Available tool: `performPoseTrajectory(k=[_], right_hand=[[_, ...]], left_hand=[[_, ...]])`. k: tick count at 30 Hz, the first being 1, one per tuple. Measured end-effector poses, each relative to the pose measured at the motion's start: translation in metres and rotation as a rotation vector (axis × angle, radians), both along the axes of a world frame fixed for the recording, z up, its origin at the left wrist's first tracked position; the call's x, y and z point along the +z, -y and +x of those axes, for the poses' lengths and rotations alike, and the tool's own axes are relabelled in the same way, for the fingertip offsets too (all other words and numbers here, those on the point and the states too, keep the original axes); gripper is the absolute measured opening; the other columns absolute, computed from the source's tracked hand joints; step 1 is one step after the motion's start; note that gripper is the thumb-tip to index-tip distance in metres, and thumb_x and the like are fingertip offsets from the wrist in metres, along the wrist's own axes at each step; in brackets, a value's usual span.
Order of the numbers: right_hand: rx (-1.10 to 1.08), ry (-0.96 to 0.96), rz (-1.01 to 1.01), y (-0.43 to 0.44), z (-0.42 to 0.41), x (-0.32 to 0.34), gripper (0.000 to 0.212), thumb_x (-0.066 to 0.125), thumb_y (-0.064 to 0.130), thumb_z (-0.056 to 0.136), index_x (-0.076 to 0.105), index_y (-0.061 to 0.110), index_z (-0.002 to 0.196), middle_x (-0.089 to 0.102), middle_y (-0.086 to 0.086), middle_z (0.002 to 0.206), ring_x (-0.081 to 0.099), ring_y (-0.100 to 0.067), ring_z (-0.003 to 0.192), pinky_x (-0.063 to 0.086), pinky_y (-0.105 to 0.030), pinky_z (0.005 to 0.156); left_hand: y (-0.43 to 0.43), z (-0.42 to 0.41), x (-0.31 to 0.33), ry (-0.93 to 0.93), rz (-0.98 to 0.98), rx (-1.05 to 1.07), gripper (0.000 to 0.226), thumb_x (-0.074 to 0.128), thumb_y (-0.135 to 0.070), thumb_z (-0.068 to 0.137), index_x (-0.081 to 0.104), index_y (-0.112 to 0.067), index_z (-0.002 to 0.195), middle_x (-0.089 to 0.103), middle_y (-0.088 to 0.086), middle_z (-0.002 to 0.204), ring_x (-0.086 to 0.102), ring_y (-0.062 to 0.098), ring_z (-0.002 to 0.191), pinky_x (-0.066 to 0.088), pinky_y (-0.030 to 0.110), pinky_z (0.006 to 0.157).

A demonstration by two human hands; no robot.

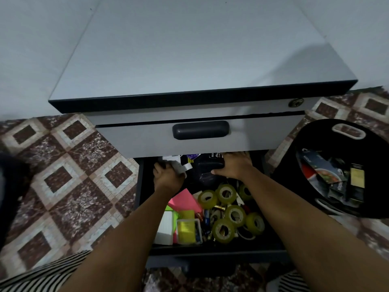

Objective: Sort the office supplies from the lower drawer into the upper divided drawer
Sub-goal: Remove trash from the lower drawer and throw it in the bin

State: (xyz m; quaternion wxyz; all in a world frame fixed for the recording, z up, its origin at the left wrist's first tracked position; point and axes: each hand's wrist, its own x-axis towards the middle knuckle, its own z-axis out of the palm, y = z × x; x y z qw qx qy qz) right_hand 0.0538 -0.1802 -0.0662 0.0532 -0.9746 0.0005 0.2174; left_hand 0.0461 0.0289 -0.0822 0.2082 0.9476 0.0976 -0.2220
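The lower drawer (pixel 141 182) of a grey cabinet stands pulled out below me. It holds several yellow-green tape rolls (pixel 226 193), pink sticky notes (pixel 185 200), a yellow clip box (pixel 186 230), a white block (pixel 166 227) and batteries (pixel 206 216). My left hand (pixel 166 175) grips white paper packaging (pixel 179 166) at the drawer's back left. My right hand (pixel 236 165) holds a dark plastic pack (pixel 207 165) at the back; its fingertips are hidden under the upper drawer. The upper drawer (pixel 136 142) with its dark handle (pixel 201 130) is closed.
A black round bin (pixel 315 131) with packaging scraps stands on the floor to the right. Patterned brown tiles (pixel 69 165) cover the floor on the left. The cabinet top (pixel 189 49) is bare grey. A lock (pixel 295 102) sits at the cabinet's upper right.
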Motion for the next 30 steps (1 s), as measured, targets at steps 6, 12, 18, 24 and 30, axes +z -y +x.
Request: performPoseTrajectory(k=[6,12,18,24,30], right_hand=[[-0.107,-0.077,0.184,0.004,-0.002,0.001,0.088,0.062,0.061,0.077,0.028,0.014,0.144,0.032,-0.009,0.149,0.032,-0.028,0.136,0.033,-0.036,0.109],[-0.028,-0.049,-0.022,-0.005,-0.007,-0.001,0.083,0.044,0.065,0.086,0.022,0.014,0.147,0.023,-0.013,0.153,0.018,-0.034,0.141,0.016,-0.047,0.115],[-0.123,0.032,0.069,-0.023,-0.022,-0.006,0.07,0.044,0.051,0.092,0.024,0.013,0.146,0.017,-0.013,0.151,0.015,-0.038,0.138,0.02,-0.048,0.112],[-0.153,0.162,0.106,-0.03,-0.034,-0.013,0.061,0.04,0.041,0.096,0.022,0.014,0.147,0.023,-0.013,0.149,0.023,-0.036,0.134,0.028,-0.047,0.106],[-0.504,0.247,0.278,-0.031,-0.037,-0.021,0.061,0.037,0.041,0.098,0.021,0.012,0.149,0.009,-0.022,0.154,0.007,-0.039,0.142,0.016,-0.049,0.113]], left_hand=[[0.001,0.003,-0.004,-0.01,-0.072,0.028,0.058,0.048,-0.038,0.094,0.026,-0.017,0.144,0.022,0.029,0.146,0.022,0.043,0.135,0.026,0.043,0.108],[0.0,0.002,-0.003,0.01,-0.055,0.073,0.066,0.054,-0.037,0.09,0.025,-0.012,0.144,0.026,0.024,0.14,0.027,0.041,0.13,0.03,0.041,0.106],[0.004,0.006,0.0,0.071,-0.291,0.36,0.067,0.06,-0.03,0.089,0.028,-0.001,0.14,0.031,0.029,0.137,0.035,0.043,0.127,0.034,0.039,0.103],[0.009,0.006,0.002,0.065,-0.465,0.561,0.069,0.069,-0.018,0.084,0.029,0.006,0.135,0.03,0.027,0.141,0.038,0.039,0.127,0.035,0.035,0.103],[0.015,0.002,-0.006,0.063,-0.587,0.622,0.066,0.071,-0.012,0.081,0.032,-0.001,0.134,0.043,0.023,0.137,0.047,0.038,0.123,0.043,0.042,0.102]])
